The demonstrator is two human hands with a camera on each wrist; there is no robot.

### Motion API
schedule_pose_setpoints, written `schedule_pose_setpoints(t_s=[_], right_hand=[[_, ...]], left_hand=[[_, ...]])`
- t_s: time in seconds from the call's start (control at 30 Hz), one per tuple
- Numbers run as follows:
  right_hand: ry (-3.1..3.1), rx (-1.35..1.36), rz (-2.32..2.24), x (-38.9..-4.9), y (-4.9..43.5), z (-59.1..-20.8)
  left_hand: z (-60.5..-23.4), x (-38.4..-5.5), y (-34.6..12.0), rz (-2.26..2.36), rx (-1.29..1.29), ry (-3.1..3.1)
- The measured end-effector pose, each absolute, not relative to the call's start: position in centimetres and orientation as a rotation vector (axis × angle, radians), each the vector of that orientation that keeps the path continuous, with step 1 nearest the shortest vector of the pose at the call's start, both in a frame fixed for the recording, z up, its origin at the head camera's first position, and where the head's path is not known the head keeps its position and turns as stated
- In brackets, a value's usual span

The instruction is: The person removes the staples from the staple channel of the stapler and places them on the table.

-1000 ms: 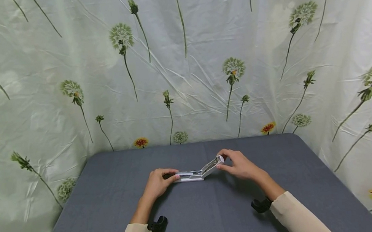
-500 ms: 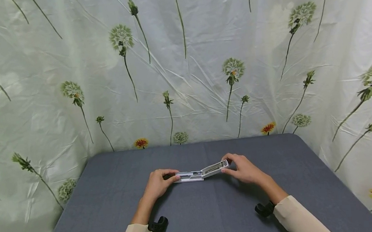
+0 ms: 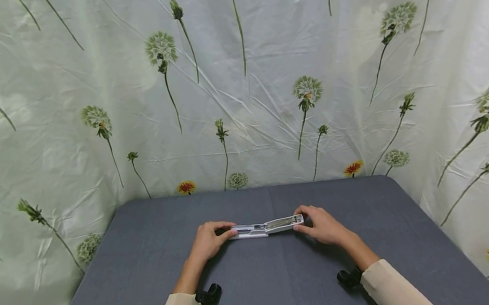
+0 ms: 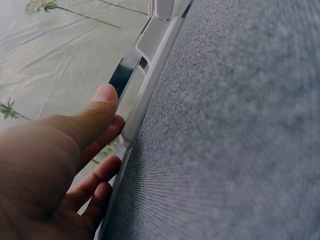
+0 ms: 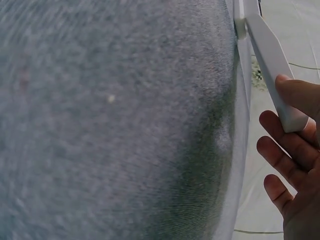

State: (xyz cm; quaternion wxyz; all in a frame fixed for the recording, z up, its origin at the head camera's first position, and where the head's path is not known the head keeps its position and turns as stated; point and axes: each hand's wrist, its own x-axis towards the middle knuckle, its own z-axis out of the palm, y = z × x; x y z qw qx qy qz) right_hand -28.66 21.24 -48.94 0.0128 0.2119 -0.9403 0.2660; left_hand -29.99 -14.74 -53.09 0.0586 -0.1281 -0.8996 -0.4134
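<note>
A white stapler lies spread open in the middle of the table, base to the left and top cover swung over to the right. My left hand holds the left end, its thumb on the metal staple magazine above the white base. The cover's free end is pinched between thumb and fingers of my right hand. In the right wrist view that cover slants up off the cloth, its tip at the fingers. My left palm hides part of the base's end.
A dark grey cloth covers the table. Behind it hangs a pale curtain printed with dandelions. Black bands with curved mounts, one at the left wrist and one at the right, hang near the tabletop.
The right hand has moved down and right, lowering the stapler's cover from a steep tilt to nearly level. The left hand and the base have stayed in place.
</note>
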Motion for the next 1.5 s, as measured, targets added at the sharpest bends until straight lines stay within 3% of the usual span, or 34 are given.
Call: schedule_pose_setpoints(t_s=[0.7, 1.2, 1.5], right_hand=[[-2.818, 0.706, 0.869, -28.2, 19.8, -48.6], [-2.706, 0.607, 0.803, -28.4, 15.3, -47.6], [-2.724, 0.680, 0.767, -28.4, 11.7, -48.4]], left_hand=[[-52.9, -30.0, -14.7, -1.220, -0.478, -2.711], [-52.9, -29.9, -14.5, -1.271, -0.434, -2.690], [-52.8, -29.9, -14.4, -1.253, -0.431, -2.702]])
